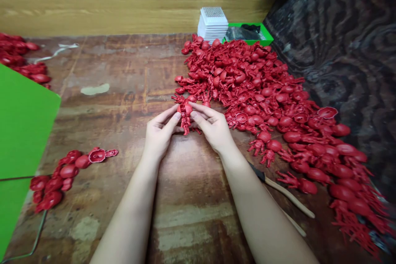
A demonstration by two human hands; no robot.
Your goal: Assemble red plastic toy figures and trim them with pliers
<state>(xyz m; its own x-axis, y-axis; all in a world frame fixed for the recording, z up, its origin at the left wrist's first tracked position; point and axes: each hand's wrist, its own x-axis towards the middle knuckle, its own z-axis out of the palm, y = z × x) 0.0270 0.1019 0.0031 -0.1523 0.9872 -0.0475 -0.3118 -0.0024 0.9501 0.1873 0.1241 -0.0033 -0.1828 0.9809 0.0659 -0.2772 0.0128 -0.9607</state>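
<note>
Between both hands, over the middle of the table, is a small red plastic figure (185,116) with a rounded head at the top and thin limbs below. My left hand (161,128) pinches its left side with thumb and fingers. From the other side my right hand (210,124) grips it the same way. Just beyond and to the right of the fingers spreads a large pile of similar red plastic figure parts (235,75). Some of them show hollow insides. Pliers (289,196) with tan handles lie partly hidden beneath my right forearm.
A smaller group of red parts (58,177) lies at left, beside a green panel (24,119). More red parts (21,57) sit at the far left. Stacked white pieces (212,24) and a green tray (265,35) stand at the back. A dark patterned board (337,49) borders the right.
</note>
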